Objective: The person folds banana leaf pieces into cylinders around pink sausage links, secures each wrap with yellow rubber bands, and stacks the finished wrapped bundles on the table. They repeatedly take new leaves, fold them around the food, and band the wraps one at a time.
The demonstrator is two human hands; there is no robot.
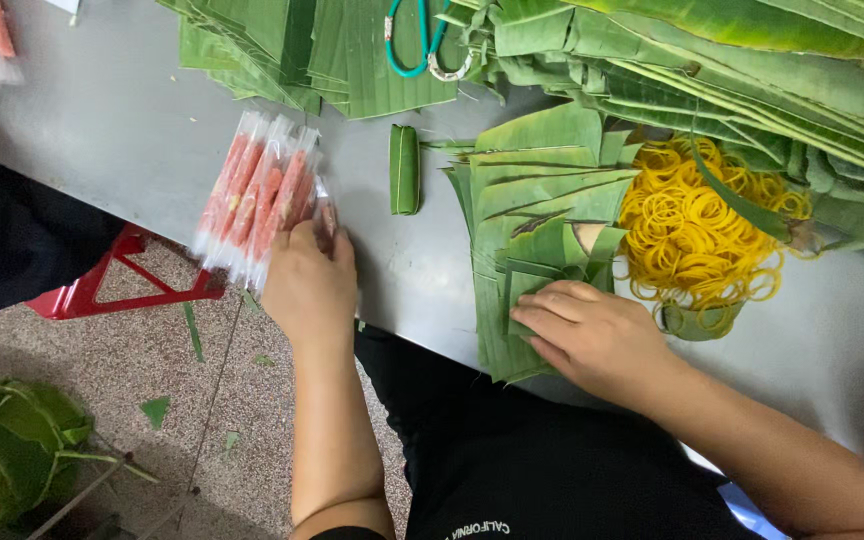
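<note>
Yellow rubber bands (692, 235) beside leaf pieces (527, 215)

Grey counter (122, 120) runs across frame. On it: plastic-wrapped red sticks (260, 195) at left edge, small rolled leaf packet (404, 168) centre, cut banana-leaf stack (527, 210), yellow rubber bands (697, 225) right, teal scissors (422, 45) on the leaves at top.

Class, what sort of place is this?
Probably a small food-wrapping workshop: cut banana leaves stacked on a grey table, a heap of yellow rubber bands, and plastic-wrapped pink sausages.
</note>
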